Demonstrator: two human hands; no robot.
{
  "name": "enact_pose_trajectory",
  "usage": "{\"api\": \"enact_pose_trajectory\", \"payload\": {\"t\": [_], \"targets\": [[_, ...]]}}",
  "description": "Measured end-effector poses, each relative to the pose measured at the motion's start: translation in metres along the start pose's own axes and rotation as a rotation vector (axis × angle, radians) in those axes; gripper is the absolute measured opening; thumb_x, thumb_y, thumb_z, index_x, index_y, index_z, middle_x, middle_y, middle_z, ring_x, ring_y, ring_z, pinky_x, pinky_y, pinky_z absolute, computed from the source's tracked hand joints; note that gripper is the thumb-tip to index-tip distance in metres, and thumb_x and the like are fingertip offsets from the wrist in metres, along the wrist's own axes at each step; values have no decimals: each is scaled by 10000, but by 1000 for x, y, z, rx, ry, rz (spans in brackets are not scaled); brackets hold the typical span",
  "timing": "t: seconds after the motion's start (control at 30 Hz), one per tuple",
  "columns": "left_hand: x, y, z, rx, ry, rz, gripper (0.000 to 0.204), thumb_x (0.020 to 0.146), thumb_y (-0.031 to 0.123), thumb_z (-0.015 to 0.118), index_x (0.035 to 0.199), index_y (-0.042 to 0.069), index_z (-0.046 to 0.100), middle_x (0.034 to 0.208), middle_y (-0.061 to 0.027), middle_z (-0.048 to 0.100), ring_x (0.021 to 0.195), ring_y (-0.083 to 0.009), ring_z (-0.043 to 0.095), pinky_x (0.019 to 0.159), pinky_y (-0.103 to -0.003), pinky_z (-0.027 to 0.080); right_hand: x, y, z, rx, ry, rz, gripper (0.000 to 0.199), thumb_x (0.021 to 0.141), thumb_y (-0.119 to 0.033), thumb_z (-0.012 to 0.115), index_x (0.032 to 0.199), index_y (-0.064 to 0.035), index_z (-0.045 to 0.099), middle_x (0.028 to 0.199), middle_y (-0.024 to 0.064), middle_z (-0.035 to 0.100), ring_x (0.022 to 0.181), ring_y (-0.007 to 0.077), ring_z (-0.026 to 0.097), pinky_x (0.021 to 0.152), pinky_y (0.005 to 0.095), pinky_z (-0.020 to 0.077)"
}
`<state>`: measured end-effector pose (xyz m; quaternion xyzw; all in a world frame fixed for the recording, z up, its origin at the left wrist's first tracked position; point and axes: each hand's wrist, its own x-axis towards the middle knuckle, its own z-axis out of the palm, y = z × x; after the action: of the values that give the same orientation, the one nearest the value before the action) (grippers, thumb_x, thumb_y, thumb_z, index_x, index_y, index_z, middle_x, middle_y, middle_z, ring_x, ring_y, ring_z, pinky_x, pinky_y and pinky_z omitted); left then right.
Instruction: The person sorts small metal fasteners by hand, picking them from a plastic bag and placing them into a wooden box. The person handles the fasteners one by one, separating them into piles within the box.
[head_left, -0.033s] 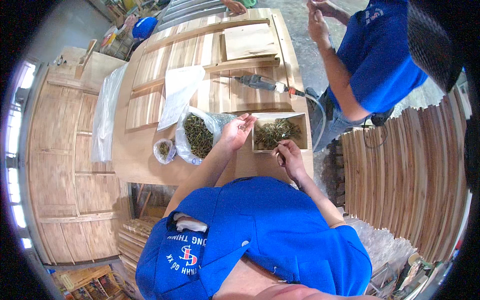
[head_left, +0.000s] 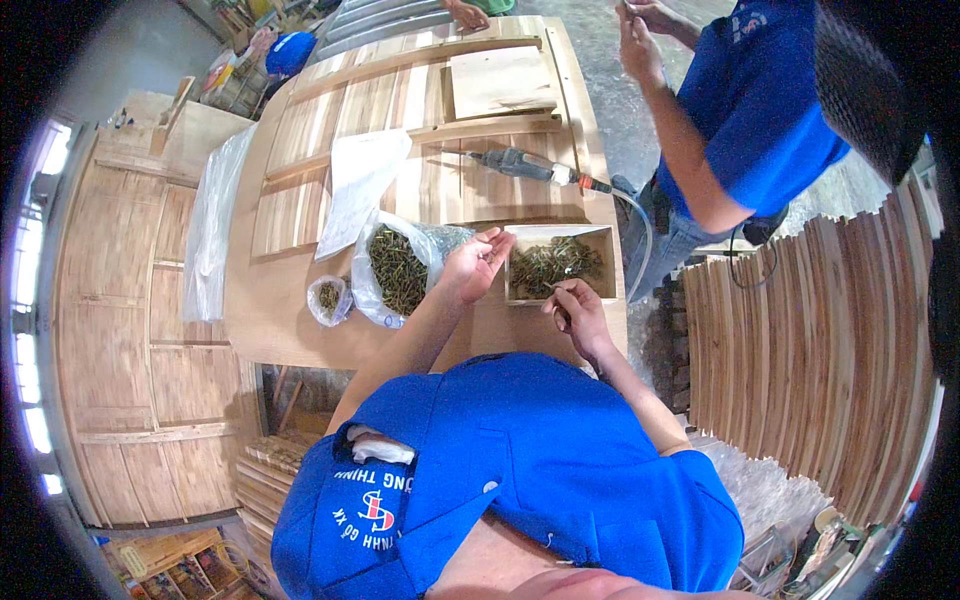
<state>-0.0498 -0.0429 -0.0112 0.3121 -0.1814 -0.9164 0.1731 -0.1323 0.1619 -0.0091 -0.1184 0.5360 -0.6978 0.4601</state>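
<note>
My left hand point(head_left: 478, 267) is palm up and slightly cupped, fingers stretched out, at the left end of a shallow wooden box point(head_left: 560, 298). Whether small pieces lie in its palm is too fine to tell. Over the box's near edge, my right hand point(head_left: 577, 312) has thumb and fingertips pinched together; anything between them is too small to name. Thin yellowish-brown screw-like pieces point(head_left: 548, 262) lie heaped in the box. More of them fill a clear plastic bag point(head_left: 398, 270) left of my left hand, and a smaller bag point(head_left: 329, 299) beside it.
A power driver point(head_left: 515, 164) with a hose lies beyond the box on a wooden panel point(head_left: 300, 215). A paper sheet point(head_left: 365, 180) and a thin board point(head_left: 500, 82) rest there too. A co-worker in blue point(head_left: 745, 120) stands at right, near stacked boards point(head_left: 800, 370). Another person's hand point(head_left: 466, 14) touches the far edge.
The co-worker at the right has shifted slightly rightward. My left hand has turned a little, and my right hand has barely moved.
</note>
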Motion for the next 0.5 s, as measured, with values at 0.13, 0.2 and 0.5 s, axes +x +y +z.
{"api": "enact_pose_trajectory", "payload": {"t": [0.13, 0.2, 0.5], "targets": [[-14, -6, -2, 91, -121, 6, 237, 878, -9, 392, 1105, -40, 455, 1086, -174, 547, 1046, -279, 547, 943, -353, 439, 5, -3, 2, -72, -63, -9, 77, 895, -105, 497, 957, -60, 505, 692, 45, 585, 453, 44, 385, 392, 185, 271], [-20, -8, -1, 141, -110, -8, 236, 892, 28, 416, 1117, -28, 459, 1088, -167, 557, 1038, -267, 557, 931, -351, 448, 5, -8, 8, -84, -46, -32, 68, 890, -108, 505, 938, -60, 510, 693, 39, 585, 471, 47, 403, 409, 181, 296], [-49, -13, 7, 492, -129, 19, 264, 915, 196, 483, 1122, 37, 522, 993, -111, 617, 760, -140, 584, 669, -248, 463, 0, -21, 6, -58, 3, -108, 34, 861, -81, 546, 888, -62, 537, 690, 13, 576, 502, 35, 424, 425, 175, 313]]}}
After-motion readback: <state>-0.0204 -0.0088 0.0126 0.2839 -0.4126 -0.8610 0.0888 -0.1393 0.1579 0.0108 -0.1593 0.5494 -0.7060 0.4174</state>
